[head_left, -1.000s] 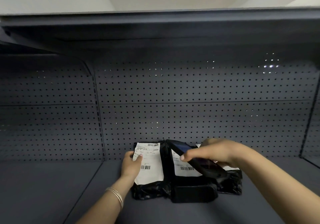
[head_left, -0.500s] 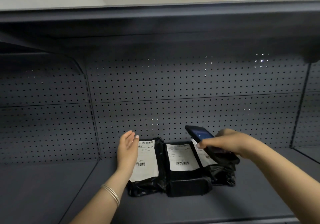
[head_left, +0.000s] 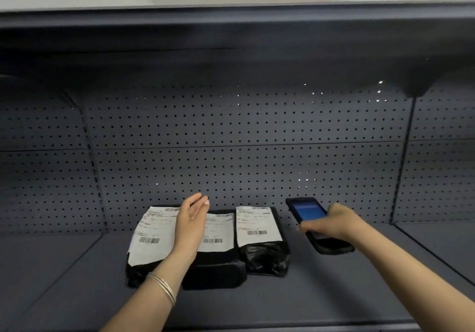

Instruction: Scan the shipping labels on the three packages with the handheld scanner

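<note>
The left hand (head_left: 191, 225) and its wrist stand in front of the middle package (head_left: 214, 267), hiding the left part of its label (head_left: 218, 231) and the right edge of the left package's label (head_left: 154, 234); whether the hand touches either one cannot be told. The print on all three labels, the right package's label (head_left: 257, 225) too, is too small and smeared to read, only the barcodes showing as dark bars. The right hand (head_left: 331, 225) covers the middle of the handheld scanner (head_left: 308, 212), whose blue screen is too blurred to read, and both forearms are cut off by the near edge.
</note>
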### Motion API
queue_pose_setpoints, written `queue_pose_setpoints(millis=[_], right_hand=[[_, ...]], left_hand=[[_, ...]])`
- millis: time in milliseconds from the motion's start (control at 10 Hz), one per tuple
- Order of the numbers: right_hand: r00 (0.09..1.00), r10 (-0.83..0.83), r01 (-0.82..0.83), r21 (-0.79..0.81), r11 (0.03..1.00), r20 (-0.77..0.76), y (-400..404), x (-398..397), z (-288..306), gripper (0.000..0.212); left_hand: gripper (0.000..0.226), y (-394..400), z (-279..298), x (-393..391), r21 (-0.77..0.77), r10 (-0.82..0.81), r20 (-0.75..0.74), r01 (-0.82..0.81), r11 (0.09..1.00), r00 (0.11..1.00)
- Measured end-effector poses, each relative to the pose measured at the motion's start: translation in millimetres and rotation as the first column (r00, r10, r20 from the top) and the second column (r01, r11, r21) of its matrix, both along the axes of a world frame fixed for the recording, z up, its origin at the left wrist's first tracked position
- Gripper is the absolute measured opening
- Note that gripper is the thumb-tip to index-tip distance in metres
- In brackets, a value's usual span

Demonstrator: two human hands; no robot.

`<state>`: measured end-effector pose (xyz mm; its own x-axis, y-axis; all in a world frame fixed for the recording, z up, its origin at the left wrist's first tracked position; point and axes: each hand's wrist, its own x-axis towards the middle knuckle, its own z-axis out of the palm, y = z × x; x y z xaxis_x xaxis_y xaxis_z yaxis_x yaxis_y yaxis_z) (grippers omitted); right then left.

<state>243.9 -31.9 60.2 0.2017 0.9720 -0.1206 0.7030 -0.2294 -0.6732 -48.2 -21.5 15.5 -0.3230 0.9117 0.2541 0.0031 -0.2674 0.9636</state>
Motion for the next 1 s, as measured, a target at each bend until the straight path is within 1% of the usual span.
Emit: queue_pose_setpoints(millis=[100,200,300,400,500,700,900,1000], right_hand=[[0.997,-0.01,0.012,-0.034,0.999,0.07,17,21,-22,0.085],[0.981,0.002,0.012,-0.072,0.997,0.193,25,25,-37,0.089],[0.964,0.016,0.009,-0.095,0.995,0.266,35,23,-64,0.102],[0.966,0.005,0.023,-0.104,0.994,0.26,39,21,-75,0.106],[0.963,0.02,0.009,-0.106,0.994,0.268,42,15,-85,0.107],[0.952,0.007,0.022,-0.091,0.996,0.307,51,7,-96,0.112],[0.947,-0.007,0.036,-0.085,0.996,0.322,46,4,-91,0.11],[0.958,-0.012,0.022,-0.03,0.999,0.285,49,4,-83,0.106]], left_hand=[[0.031,3,-3,29,0.005,0.031,0.027,-0.031,1.0,0.999],[0.028,6,-6,43,-0.001,0.052,0.046,-0.052,0.999,0.998],[0.024,8,-8,63,-0.016,0.036,0.069,-0.035,0.999,0.997],[0.022,9,-6,74,-0.03,-0.004,0.08,0.006,1.0,0.997],[0.022,10,0,85,-0.054,-0.052,0.033,0.054,0.997,0.998],[0.022,13,3,99,-0.042,-0.101,-0.01,0.1,0.994,0.995],[0.025,15,4,98,-0.019,-0.119,-0.002,0.119,0.993,0.993],[0.025,14,5,93,-0.007,-0.15,0.031,0.15,0.989,0.988]])
